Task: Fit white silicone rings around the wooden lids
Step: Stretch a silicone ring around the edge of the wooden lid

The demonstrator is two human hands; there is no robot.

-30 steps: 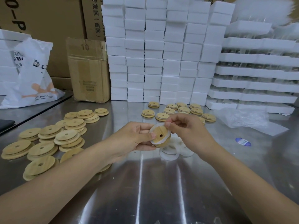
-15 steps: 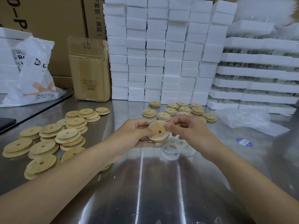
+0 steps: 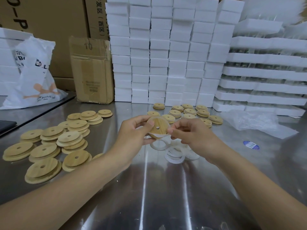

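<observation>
White stretchy silicone ring (image 3: 159, 135), light, soft: pinched by right-hand fingers (image 3: 172, 130) against rigid round wooden lid (image 3: 157, 127), left-hand fingers (image 3: 150, 123) gripping its rim.

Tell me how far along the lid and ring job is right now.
Looks done: a small cluster of lids behind the hands, though rings can't be confirmed. In hand: the left hand and right hand work a ring onto one lid. Left: the pile of bare lids, with loose rings waiting.
</observation>
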